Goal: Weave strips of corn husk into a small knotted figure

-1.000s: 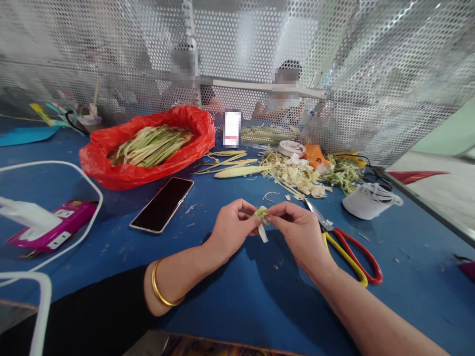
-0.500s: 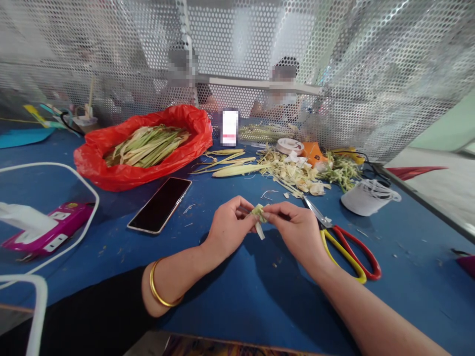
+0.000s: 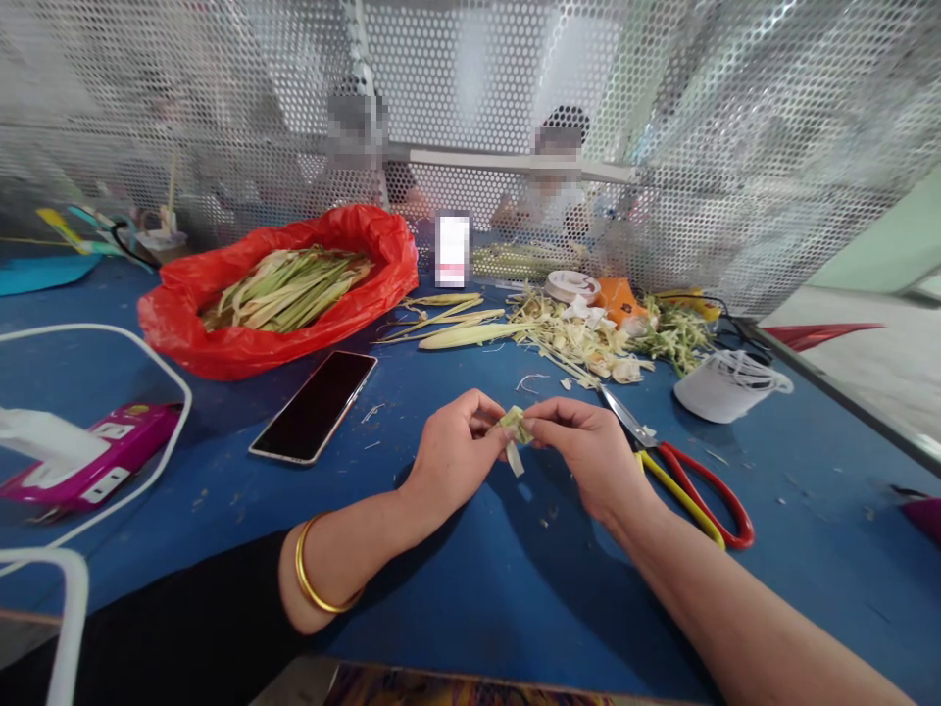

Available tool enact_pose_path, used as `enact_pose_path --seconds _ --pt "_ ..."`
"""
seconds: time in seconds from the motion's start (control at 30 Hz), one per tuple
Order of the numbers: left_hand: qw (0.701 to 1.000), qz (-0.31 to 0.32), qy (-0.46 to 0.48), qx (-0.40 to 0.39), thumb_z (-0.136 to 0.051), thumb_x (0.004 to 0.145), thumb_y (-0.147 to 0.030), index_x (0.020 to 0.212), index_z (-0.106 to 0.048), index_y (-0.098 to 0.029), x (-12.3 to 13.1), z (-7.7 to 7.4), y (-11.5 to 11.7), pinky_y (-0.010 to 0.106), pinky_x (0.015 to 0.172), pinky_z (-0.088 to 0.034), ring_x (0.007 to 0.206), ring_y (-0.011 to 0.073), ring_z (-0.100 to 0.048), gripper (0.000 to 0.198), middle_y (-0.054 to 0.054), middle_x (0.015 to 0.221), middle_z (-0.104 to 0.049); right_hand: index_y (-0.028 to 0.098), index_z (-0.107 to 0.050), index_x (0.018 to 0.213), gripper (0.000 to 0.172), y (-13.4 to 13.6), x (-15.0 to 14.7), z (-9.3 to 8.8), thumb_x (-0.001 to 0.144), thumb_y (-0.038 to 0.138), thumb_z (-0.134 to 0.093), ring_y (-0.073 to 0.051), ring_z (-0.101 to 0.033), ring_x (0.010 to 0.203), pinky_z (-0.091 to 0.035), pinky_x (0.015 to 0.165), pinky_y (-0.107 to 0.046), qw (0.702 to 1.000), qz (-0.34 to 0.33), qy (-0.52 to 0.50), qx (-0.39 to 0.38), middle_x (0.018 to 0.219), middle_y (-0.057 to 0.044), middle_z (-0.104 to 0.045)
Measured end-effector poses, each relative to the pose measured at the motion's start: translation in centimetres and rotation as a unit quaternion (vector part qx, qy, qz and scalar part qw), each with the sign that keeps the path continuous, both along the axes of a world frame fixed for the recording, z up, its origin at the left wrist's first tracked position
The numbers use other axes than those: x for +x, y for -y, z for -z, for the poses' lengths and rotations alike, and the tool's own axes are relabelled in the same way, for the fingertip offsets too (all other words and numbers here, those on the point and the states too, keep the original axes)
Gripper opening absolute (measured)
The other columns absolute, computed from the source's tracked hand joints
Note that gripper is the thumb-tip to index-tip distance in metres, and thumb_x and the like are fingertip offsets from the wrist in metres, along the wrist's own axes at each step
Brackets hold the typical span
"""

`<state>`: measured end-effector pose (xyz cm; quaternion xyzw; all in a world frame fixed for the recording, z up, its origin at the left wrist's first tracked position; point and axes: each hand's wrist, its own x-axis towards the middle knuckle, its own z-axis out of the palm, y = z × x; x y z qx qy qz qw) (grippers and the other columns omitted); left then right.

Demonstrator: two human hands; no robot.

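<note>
A small folded piece of pale green leaf strip (image 3: pixel 516 424) is pinched between my two hands over the blue table, with a whitish end hanging below. My left hand (image 3: pixel 457 441), a gold bangle on its wrist, grips it between thumb and fingers. On the other side, my right hand (image 3: pixel 580 441) pinches its edge with thumb and forefinger. Scissors (image 3: pixel 698 490) with one red and one yellow handle lie beside my right forearm, which partly covers the yellow loop. How the piece is folded inside my fingers is hidden.
A red plastic bag (image 3: pixel 183 324) of leaf strips stands back left, near a dark phone (image 3: pixel 316 407). A purple power strip (image 3: pixel 132 451) with white cable lies left. Plant scraps (image 3: pixel 580 338), a tape roll (image 3: pixel 571 286) and a white string spool (image 3: pixel 724 387) are right. Perforated metal panel (image 3: pixel 470 78) stands behind.
Both hands keep hold of the leaf piece in nearly the same place. My right fingers have shifted very slightly on it, and the whole view has moved a little.
</note>
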<state>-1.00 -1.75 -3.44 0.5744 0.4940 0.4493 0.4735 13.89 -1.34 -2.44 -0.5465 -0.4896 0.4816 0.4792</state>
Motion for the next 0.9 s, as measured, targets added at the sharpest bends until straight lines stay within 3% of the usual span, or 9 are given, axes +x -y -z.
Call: enact_pose_path --seconds 0.2,0.67,0.9 --pt "1.000 0.001 -0.009 0.016 -0.067 0.077 -0.024 0.080 -0.058 -0.018 0.0 0.1 0.0 0.028 0.059 -0.055 0.061 0.0164 -0.067 0.011 0.002 0.070 -0.068 0.017 -0.068 0.061 0.010 -0.2 0.1 0.2 0.057 0.025 -0.072 -0.011 -0.050 0.053 -0.039 0.056 -0.026 1.000 0.007 -0.026 -0.015 0.056 0.002 -0.062" --pt "0.994 0.021 -0.090 0.051 -0.061 0.081 -0.023 0.084 -0.056 -0.021 -0.2 -0.2 0.3 0.023 0.060 -0.048 0.058 0.0125 -0.062 0.006 -0.004 0.061 -0.063 0.013 -0.069 0.063 0.019 -0.7 0.9 -0.2 0.049 0.022 -0.079 -0.008 -0.050 0.046 -0.034 0.048 -0.022 0.978 -0.033 -0.121 -0.165 0.050 0.001 -0.060" --pt "0.988 0.041 -0.130 0.073 -0.058 0.083 -0.021 0.084 -0.056 -0.023 -0.6 -0.2 -0.1 0.023 0.061 -0.045 0.058 0.0123 -0.062 0.003 -0.005 0.061 -0.063 0.013 -0.070 0.066 0.022 -0.7 1.0 0.1 0.050 0.024 -0.081 -0.006 -0.049 0.048 -0.032 0.047 -0.021 0.981 -0.052 -0.134 -0.130 0.056 0.002 -0.061"
